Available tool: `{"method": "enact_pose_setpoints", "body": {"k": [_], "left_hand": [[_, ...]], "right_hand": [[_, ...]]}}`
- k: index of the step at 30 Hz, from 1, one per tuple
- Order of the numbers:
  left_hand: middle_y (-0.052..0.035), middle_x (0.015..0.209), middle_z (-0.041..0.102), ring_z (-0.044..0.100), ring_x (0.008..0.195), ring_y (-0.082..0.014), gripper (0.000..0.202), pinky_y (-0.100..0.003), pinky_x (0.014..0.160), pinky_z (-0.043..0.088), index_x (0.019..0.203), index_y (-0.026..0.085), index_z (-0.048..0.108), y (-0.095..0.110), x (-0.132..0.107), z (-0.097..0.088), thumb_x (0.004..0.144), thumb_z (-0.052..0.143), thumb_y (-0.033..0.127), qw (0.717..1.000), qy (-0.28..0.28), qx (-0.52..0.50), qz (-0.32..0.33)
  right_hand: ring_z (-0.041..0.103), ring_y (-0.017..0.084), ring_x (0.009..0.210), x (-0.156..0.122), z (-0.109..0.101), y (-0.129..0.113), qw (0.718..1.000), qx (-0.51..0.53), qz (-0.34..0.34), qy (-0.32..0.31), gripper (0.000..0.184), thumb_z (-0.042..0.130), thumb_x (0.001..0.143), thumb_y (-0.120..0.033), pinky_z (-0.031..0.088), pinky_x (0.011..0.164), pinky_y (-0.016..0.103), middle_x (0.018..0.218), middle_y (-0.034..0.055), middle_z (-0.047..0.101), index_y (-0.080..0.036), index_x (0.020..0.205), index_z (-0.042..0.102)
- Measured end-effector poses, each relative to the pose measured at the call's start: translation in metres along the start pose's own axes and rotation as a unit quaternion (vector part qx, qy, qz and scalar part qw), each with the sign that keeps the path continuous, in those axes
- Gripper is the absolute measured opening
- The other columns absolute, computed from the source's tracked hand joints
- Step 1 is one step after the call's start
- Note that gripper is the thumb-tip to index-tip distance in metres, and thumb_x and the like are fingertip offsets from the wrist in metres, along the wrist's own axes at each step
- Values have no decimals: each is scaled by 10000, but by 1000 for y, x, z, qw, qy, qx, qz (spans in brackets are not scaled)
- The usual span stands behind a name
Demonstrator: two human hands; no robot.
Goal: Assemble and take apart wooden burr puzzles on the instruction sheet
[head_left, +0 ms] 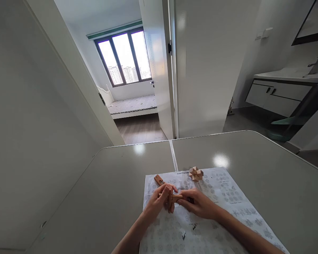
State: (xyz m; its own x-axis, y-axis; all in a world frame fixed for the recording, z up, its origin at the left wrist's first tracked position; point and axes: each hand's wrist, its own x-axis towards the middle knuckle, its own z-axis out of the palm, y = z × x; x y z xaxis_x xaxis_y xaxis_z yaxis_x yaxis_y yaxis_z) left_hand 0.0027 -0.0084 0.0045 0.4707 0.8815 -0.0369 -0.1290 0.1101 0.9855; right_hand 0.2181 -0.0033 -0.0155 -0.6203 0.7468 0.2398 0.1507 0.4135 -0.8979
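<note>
Two hands meet over a printed sheet (172, 225) on a grey-green, glossy counter (116, 197). The left hand (160, 198) grasps the upright bar (170, 201), its thumb laid along the near side and its fingers curled behind. The right hand (196, 201) pinches the outer end of the cross bar (177, 198) between thumb and fingers. Both bars are of reddish-brown wood, smooth, straight-edged and faintly shiny. The upright bar stands roughly on end between the hands; the cross bar lies nearly level and reaches it from the right. Whether the two interlock cannot be told, since fingers cover the joint.

The loose bar (158, 180), of similar colour, lies aslant on the sheet, just beyond the left hand; a dark spot marks its face and a notch shows towards its near end. Whether the fingers touch it is unclear. Farther back, near the sheet's far edge and apart from both hands, sits the burr (196, 174), a paler, compact block with blunt square arms projecting in several directions, some ends darker than others. The sheet is white and creased, with rows of small grey diagrams, too faint to read.
</note>
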Motion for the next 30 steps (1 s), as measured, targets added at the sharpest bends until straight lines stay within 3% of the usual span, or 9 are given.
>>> {"method": "enact_pose_setpoints", "body": {"k": [14,22,30], "left_hand": [[5,593,578,562,486,-122,553,-234,530,456,992,138,635,1,0,-3,1011,467,665,1000,-2,-7,-3],[-91,831,724,647,594,-163,766,-277,570,504,1197,129,684,-3,5,-11,888,529,813,993,-41,-112,-7],[-110,899,741,688,639,-170,705,-240,519,521,1236,143,671,-3,3,-13,898,582,756,985,-72,-154,-34]], "right_hand": [[372,99,526,1,1,0,999,46,2,18,512,526,1033,-577,311,515,249,592,-45,465,-189,700,532],[459,114,526,0,-5,2,994,97,42,41,495,549,1031,-568,345,524,248,587,-18,558,-177,731,586],[442,111,526,-1,-7,2,993,110,37,32,513,561,1026,-563,323,515,247,585,-17,544,-180,685,555]]}}
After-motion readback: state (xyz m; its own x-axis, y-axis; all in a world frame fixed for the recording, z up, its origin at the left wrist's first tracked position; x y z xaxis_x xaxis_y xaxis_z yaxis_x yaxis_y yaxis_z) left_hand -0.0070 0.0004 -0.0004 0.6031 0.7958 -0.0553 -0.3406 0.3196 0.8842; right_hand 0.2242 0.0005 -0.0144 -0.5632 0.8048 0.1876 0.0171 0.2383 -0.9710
